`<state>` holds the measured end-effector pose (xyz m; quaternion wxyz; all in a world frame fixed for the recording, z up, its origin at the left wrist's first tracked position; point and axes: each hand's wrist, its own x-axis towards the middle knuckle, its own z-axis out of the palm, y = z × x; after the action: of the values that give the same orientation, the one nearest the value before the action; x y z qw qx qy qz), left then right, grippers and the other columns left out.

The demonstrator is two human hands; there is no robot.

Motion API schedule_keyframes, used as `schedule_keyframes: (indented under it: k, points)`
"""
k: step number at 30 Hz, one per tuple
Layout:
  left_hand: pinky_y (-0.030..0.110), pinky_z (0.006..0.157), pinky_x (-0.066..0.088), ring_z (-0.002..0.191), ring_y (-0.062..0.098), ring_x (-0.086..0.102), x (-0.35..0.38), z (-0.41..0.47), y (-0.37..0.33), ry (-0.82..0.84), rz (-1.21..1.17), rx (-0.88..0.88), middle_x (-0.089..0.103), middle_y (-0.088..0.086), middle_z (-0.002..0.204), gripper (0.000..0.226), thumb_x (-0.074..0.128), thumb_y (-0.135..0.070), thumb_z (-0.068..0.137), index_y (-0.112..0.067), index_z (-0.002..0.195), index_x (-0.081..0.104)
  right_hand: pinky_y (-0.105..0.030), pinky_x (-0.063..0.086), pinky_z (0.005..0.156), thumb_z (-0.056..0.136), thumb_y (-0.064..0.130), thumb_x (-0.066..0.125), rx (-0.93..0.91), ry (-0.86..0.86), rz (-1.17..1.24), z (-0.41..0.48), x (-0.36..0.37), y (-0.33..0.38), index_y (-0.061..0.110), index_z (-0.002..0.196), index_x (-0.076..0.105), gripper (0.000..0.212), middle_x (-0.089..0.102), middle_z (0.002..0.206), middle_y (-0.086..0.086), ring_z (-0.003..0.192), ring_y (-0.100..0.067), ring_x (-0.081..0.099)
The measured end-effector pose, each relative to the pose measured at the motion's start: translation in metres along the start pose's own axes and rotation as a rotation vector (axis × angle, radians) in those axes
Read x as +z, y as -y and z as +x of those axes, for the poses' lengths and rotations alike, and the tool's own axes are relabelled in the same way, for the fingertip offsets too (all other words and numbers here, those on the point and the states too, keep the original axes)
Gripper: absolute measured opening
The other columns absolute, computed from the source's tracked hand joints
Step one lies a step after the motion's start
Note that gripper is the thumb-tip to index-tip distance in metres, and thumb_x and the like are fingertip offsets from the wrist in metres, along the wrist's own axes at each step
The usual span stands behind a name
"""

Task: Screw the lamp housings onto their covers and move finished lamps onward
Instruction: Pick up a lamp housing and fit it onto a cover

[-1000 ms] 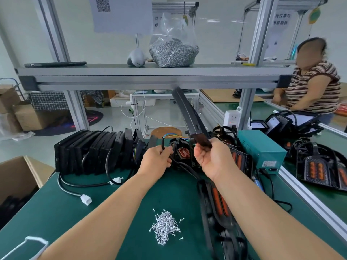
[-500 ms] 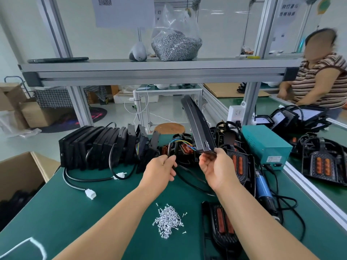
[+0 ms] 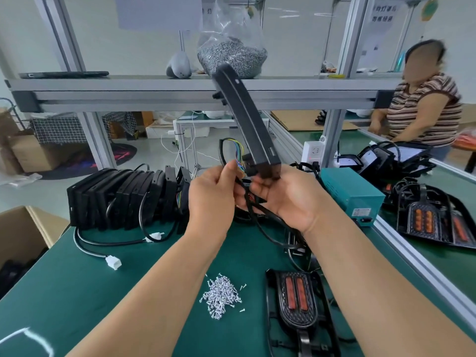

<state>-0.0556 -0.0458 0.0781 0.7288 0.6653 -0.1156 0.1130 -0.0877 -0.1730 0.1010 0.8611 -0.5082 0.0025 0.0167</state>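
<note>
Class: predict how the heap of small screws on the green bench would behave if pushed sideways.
The heap of screws would probably spread, not slide as one: strays already lie around it. Each looks tiny and light; round shanks may roll in arcs.

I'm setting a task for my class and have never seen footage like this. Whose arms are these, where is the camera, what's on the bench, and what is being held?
There is no machine: a person works bare-handed, and the single camera sits on their head, looking down along both arms. The right hand grips the lower end of a long black lamp housing that tilts upward; the left hand pinches its wires. On the green bench are a pile of loose screws, a row of black housings, a lamp with orange lenses and a teal box.
</note>
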Motion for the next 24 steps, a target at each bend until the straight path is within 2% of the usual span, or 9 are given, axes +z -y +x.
schedule_keyframes:
  k: [2, 5, 10, 13, 15, 17, 18, 21, 24]
  points:
    - [0.034, 0.051, 0.057, 0.043, 0.015, 0.057, 0.002, -0.004, -0.005, 0.034, -0.073, -0.025, 0.062, 0.000, 0.052, 0.031, 0.055, -0.024, 0.100, -0.011, 0.075, 0.065, -0.037, 0.054, 0.060, 0.104, 0.010, 0.035, -0.006, 0.044, -0.070, 0.000, 0.003, 0.002, 0.005, 0.091, 0.056, 0.026, 0.048, 0.073, -0.009, 0.066, -0.021, 0.050]
    - [0.026, 0.054, 0.057, 0.047, 0.012, 0.061, -0.006, -0.010, -0.009, 0.107, -0.138, -0.030, 0.065, 0.001, 0.056, 0.029, 0.053, -0.021, 0.101, -0.007, 0.079, 0.065, -0.030, 0.048, 0.058, 0.101, 0.014, 0.046, -0.072, 0.074, -0.251, -0.004, 0.002, 0.000, 0.011, 0.076, 0.063, 0.030, 0.045, 0.070, -0.006, 0.057, -0.017, 0.040]
    - [0.024, 0.066, 0.056, 0.061, 0.010, 0.062, -0.027, -0.026, -0.002, 0.292, -0.048, 0.084, 0.072, -0.002, 0.071, 0.014, 0.067, -0.029, 0.090, -0.022, 0.080, 0.074, -0.024, 0.039, 0.050, 0.097, 0.007, 0.045, -0.088, -0.011, -0.290, -0.008, 0.001, -0.004, 0.016, 0.075, 0.064, 0.031, 0.049, 0.060, 0.002, 0.051, -0.010, 0.034]
    - [0.025, 0.070, 0.054, 0.066, 0.008, 0.064, -0.031, -0.034, 0.020, 0.318, -0.050, -0.021, 0.072, -0.003, 0.074, 0.012, 0.071, -0.036, 0.083, -0.025, 0.086, 0.074, -0.020, 0.036, 0.042, 0.099, 0.001, 0.039, -0.052, -0.056, -0.203, -0.009, 0.005, 0.001, 0.010, 0.080, 0.057, 0.028, 0.048, 0.060, -0.001, 0.047, -0.008, 0.030]
    - [0.022, 0.065, 0.049, 0.063, 0.008, 0.061, -0.027, -0.039, 0.047, 0.349, 0.285, -0.159, 0.071, 0.001, 0.076, 0.011, 0.069, -0.035, 0.089, -0.025, 0.089, 0.072, -0.019, 0.033, 0.041, 0.100, 0.000, 0.038, -0.040, -0.077, -0.158, -0.010, 0.009, 0.006, 0.008, 0.082, 0.055, 0.026, 0.049, 0.058, -0.001, 0.045, -0.007, 0.027]
    - [0.017, 0.055, 0.045, 0.062, 0.005, 0.058, -0.017, -0.048, 0.075, 0.514, 0.666, -0.229, 0.070, -0.004, 0.083, 0.016, 0.064, -0.040, 0.091, -0.027, 0.097, 0.071, -0.018, 0.032, 0.040, 0.102, 0.001, 0.036, -0.024, -0.080, -0.134, -0.010, 0.014, 0.010, 0.008, 0.093, 0.050, 0.018, 0.052, 0.056, -0.001, 0.044, -0.007, 0.025]
    - [0.018, 0.060, 0.048, 0.070, 0.006, 0.061, -0.011, -0.052, 0.086, 0.594, 0.764, -0.212, 0.069, -0.006, 0.091, 0.019, 0.060, -0.039, 0.093, -0.027, 0.103, 0.070, -0.018, 0.032, 0.039, 0.102, 0.002, 0.036, -0.018, -0.079, -0.129, -0.009, 0.017, 0.011, 0.010, 0.101, 0.048, 0.014, 0.050, 0.058, -0.002, 0.044, -0.007, 0.025]
    - [0.032, 0.096, 0.047, 0.112, 0.022, 0.057, 0.010, -0.054, 0.102, 0.782, 0.945, -0.103, 0.058, 0.001, 0.123, 0.029, 0.051, -0.025, 0.100, -0.018, 0.126, 0.062, -0.019, 0.031, 0.039, 0.104, 0.004, 0.037, -0.003, -0.067, -0.180, -0.008, 0.025, 0.010, 0.011, 0.110, 0.045, 0.012, 0.044, 0.061, -0.001, 0.044, -0.008, 0.025]
    - [0.037, 0.108, 0.039, 0.127, 0.025, 0.049, 0.027, -0.044, 0.096, 0.983, 1.115, -0.040, 0.050, 0.004, 0.140, 0.037, 0.047, -0.016, 0.100, -0.019, 0.137, 0.054, -0.019, 0.029, 0.040, 0.102, 0.000, 0.036, 0.019, -0.044, -0.271, -0.010, 0.033, 0.003, 0.007, 0.099, 0.050, 0.016, 0.041, 0.055, 0.003, 0.045, -0.008, 0.023]
